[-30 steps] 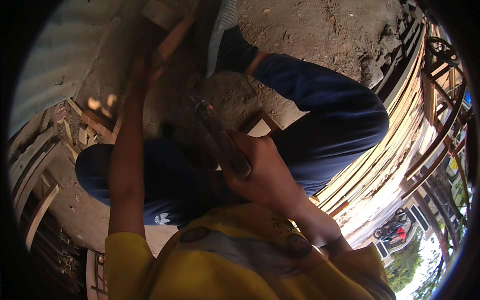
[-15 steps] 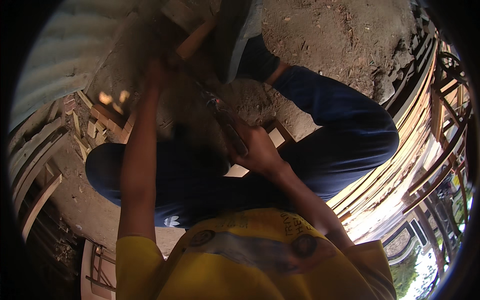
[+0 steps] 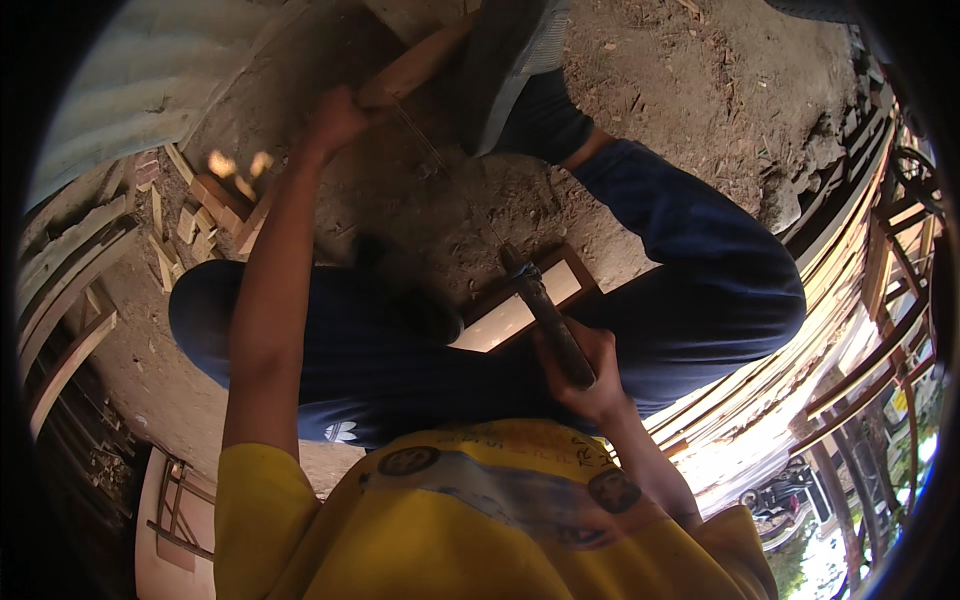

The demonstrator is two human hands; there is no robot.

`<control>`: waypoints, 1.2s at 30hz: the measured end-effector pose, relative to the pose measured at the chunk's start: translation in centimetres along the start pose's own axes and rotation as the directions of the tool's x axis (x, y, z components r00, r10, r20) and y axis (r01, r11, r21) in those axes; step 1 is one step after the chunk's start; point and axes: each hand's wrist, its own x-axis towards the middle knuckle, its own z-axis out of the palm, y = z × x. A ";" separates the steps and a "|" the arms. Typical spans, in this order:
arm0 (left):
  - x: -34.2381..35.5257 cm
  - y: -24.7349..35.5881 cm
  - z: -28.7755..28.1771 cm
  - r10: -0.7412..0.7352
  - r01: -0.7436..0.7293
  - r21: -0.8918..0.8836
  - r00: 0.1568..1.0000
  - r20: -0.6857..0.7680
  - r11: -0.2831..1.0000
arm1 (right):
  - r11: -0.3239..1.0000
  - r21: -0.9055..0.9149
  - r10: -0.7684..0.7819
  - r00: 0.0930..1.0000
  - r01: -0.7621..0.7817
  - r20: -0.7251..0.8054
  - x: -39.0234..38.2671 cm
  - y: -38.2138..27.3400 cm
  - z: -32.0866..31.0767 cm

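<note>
since the earlier frame, the dark-handled, thin-bladed saw point(image 3: 548, 325) has been drawn toward the yellow shirt point(image 3: 400, 545), clasped in the right hand point(image 3: 585, 368); well apart, a brown wooden bar's point(image 3: 425, 62) end is gripped by the left hand point(image 3: 335, 122).

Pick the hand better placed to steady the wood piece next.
Left, likely: the left hand is at the near end of the wood piece, while the right hand grips a dark tool farther off.
</note>
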 end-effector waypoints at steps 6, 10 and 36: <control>0.1 -1.1 0.7 -0.005 -0.002 -0.064 0.994 -0.108 0.998 | 0.998 0.017 -0.063 0.996 0.064 -0.057 5.0 -2.8 1.8; -0.6 1.3 -0.8 -0.075 0.079 -0.098 0.996 0.049 0.992 | 0.999 -0.050 0.017 1.000 -0.017 -0.005 -0.7 -1.7 0.9; 0.3 -0.3 0.4 0.062 -0.056 -0.201 0.998 0.026 0.978 | 0.995 -0.092 0.025 0.999 -0.027 -0.023 4.9 -5.4 5.9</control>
